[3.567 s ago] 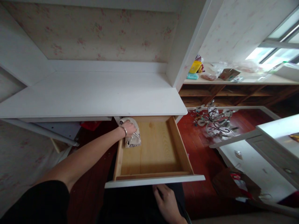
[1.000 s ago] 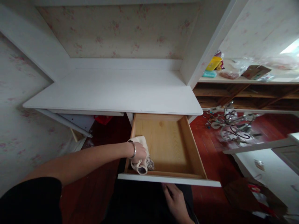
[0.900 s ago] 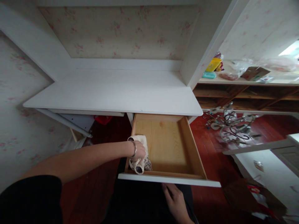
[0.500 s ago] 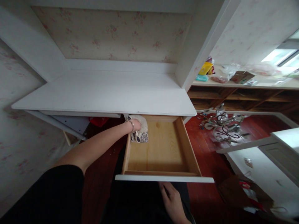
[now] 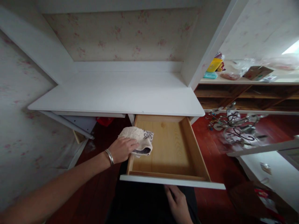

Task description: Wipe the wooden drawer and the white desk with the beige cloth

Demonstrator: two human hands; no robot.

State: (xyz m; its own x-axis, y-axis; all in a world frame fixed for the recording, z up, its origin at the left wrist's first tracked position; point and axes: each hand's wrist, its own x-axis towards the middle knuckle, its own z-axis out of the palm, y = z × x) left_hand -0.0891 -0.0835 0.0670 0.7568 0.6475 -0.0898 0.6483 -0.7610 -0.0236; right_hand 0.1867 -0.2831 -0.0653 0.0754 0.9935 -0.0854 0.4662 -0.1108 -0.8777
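One cloth (image 5: 139,141), bunched in the left hand (image 5: 121,149), sat on the drawer (image 5: 193,152)'s nine-o'clock wall, wooden floor looking clean already, while the right hand (image 5: 178,203), loosely curled, held nothing below the front.

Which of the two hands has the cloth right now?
The left hand, with a bracelet, grips the cloth over the drawer; the right hand is under its front.
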